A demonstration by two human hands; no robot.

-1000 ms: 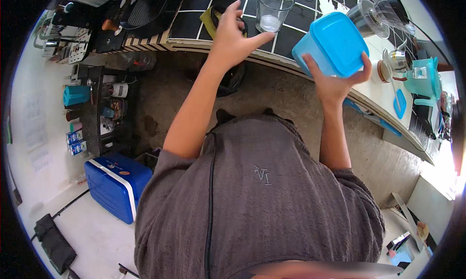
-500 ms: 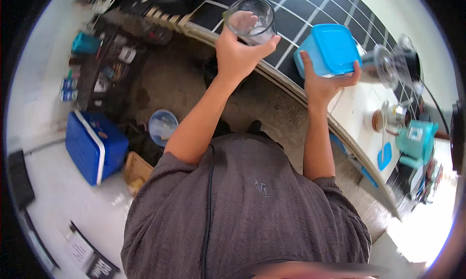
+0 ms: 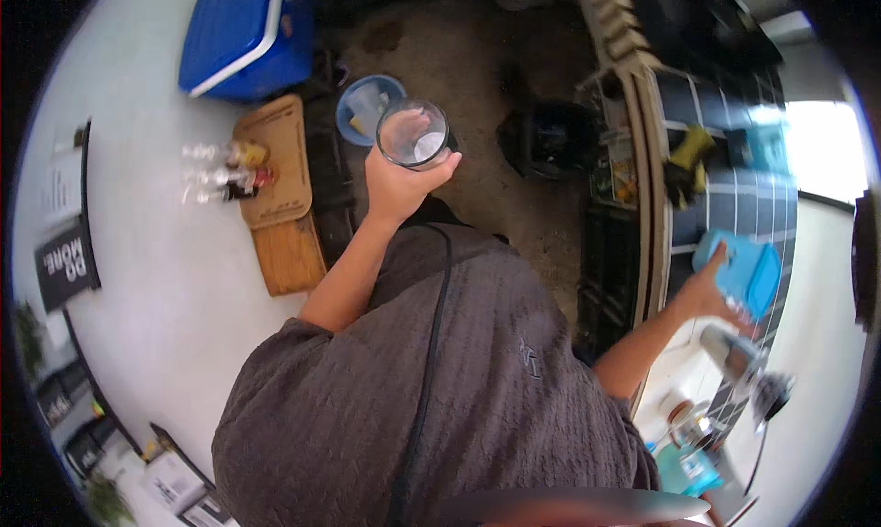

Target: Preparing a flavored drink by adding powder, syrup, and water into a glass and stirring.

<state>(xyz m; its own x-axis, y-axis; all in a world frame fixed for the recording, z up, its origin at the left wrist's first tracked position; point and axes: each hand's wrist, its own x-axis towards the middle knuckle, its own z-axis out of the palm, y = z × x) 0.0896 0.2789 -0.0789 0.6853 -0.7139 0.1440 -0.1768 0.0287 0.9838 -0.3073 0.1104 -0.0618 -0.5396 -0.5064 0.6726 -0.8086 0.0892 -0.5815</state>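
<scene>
My left hand (image 3: 402,184) is wrapped round a clear drinking glass (image 3: 395,142). The glass is held in the air above the floor, its open mouth facing up. Inside it there seems to be nothing but a pale patch at the bottom. Off to the right, my right hand (image 3: 705,298) reaches over the dark tiled counter and grips a plastic food container (image 3: 730,263) with a blue lid. That hand is slightly blurred, and part of its fingers is hard to make out. A clear appliance jar (image 3: 731,348) lies close beside its fingers.
A blue cooler box (image 3: 234,41) stands at the far left. Near it are a light blue bucket (image 3: 353,91) and a wooden board (image 3: 292,160) with several bottles. A black bin bag (image 3: 551,137) sits by the counter edge (image 3: 653,178). A yellow-and-black cloth or glove (image 3: 688,165) lies on the tiles.
The view has swung to the left. The glass in my left hand has gone from over the counter to over the floor. My right hand stays on the container, now farther from the left hand.
</scene>
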